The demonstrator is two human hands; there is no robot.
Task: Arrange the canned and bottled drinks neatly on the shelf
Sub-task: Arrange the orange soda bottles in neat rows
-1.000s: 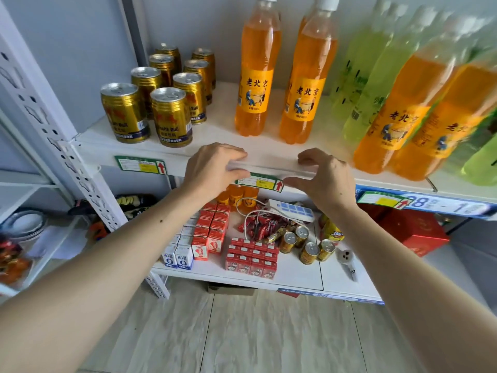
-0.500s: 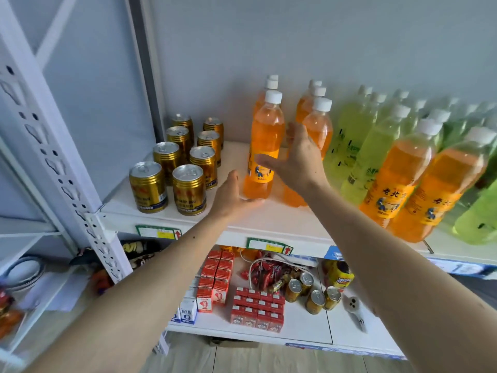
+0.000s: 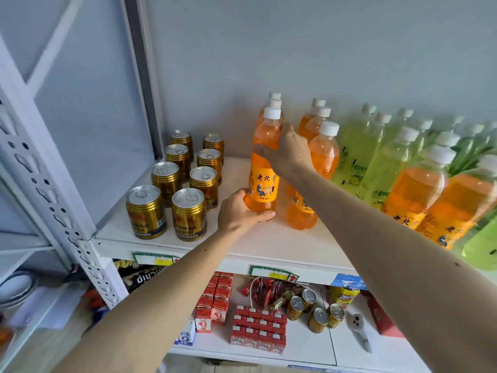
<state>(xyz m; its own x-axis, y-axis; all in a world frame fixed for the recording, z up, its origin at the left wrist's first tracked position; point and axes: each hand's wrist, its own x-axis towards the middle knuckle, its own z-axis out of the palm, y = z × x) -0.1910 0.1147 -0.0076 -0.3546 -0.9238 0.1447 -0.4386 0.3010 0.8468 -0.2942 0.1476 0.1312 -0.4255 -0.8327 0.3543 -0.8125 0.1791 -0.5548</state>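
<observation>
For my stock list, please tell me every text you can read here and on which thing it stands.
"老北京": label of the held orange bottle.
"老北": orange bottle at right, cut off.
"chip": dark snack bag, upside down.
Gold cans, green bottles, shelf price tags, red cartons: too blurred to read.

Single head view, looking down, close to shelf (image 3: 269, 246)

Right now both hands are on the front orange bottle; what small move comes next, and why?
Probably slide the front orange bottle slightly back, square with its row. The left hand grips its base and the right hand holds its shoulder, so it is steadied. A wide bare strip of shelf lies in front, and the gold cans stand well apart to the left.
</observation>
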